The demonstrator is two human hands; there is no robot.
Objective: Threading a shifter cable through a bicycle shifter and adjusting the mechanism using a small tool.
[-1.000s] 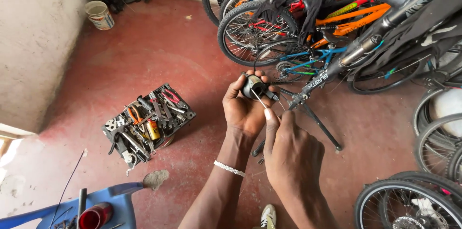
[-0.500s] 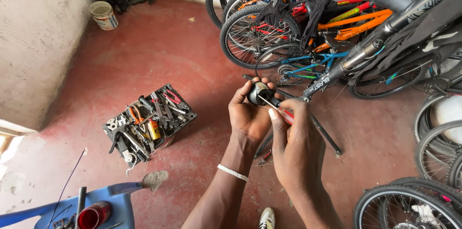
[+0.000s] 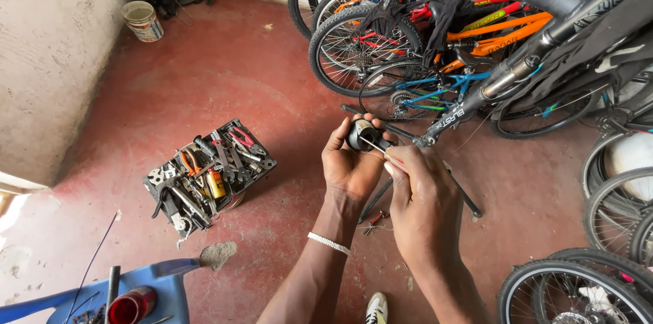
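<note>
Two hands meet at the centre of the frame. The left hand [image 3: 350, 164] wraps its fingers closed around a small dark round part [image 3: 358, 136], seemingly a bicycle component, held up at chest height with the opening facing the camera. The right hand [image 3: 422, 198] pinches a thin tool with a red handle [image 3: 382, 150] between thumb and fingertips, its tip pressed into the part's middle. Judging by this, the work on the part looks to be mid-way: the tool is engaged, the part not yet set down or refitted, though what is being done inside is too small to tell. A white bracelet [image 3: 329, 244] circles the left wrist. Further out, an open tray of tools [image 3: 207, 174] sits on the red floor [image 3: 224, 65] at left centre, a small bucket [image 3: 143, 21] stands upper left, and bicycles [image 3: 435, 31] crowd the upper right. A blue stool [image 3: 163, 283] shows lower left.
</note>
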